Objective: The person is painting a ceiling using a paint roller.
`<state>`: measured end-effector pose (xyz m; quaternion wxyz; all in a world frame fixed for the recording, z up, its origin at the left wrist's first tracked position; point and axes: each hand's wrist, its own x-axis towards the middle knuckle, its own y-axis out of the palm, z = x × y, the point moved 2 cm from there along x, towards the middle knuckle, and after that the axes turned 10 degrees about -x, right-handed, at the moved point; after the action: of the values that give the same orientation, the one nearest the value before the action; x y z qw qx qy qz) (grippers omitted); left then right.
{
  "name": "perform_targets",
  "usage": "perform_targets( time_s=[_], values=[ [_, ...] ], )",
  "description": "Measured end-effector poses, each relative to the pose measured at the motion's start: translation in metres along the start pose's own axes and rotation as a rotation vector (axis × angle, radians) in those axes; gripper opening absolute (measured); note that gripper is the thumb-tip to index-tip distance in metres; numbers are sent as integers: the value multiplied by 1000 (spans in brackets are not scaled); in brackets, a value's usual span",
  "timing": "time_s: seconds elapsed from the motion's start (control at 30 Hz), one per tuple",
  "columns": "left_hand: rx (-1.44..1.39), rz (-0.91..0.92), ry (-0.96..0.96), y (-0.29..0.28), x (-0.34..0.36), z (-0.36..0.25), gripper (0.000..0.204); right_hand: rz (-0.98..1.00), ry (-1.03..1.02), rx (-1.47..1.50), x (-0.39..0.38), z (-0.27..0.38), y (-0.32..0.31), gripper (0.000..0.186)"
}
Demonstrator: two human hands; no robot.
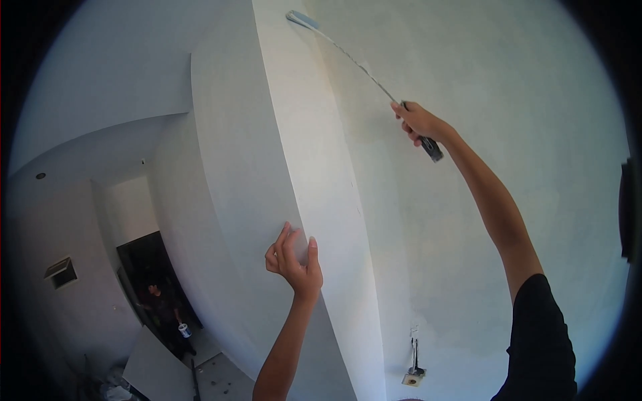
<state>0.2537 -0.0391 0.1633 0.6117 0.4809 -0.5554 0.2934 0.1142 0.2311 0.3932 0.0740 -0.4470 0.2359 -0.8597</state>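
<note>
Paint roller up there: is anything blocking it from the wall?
Nothing visible stands between the roller head and the wall behind it. The right hand grips the black handle; the left hand is well below, by the pillar.

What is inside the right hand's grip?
The black handle of a paint roller. Its lower end sticks out below the right hand, and a little shows at the top; the stretch between is covered and cannot be seen.

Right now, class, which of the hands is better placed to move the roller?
Probably the right hand: it grips the black roller handle, while the left hand holds no tool.
</note>
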Motion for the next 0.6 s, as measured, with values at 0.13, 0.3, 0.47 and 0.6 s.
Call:
perform_targets(
  time_s=[0.13,0.3,0.47,0.6],
  values=[
    [7,15,-7,-6,10,-9,28,-33,-83,18,54,49,-15,49],
    [-3,5,-3,-8,29,-14,29,4,-96,-49,60,63,-33,48],
    [1,2,-48,-7,34,-18,30,73,33,-83,17,34,-44,46],
    [-15,-16,-36,-11,36,-20,30,36,-21,-11,45,60,-52,46]
  ],
)
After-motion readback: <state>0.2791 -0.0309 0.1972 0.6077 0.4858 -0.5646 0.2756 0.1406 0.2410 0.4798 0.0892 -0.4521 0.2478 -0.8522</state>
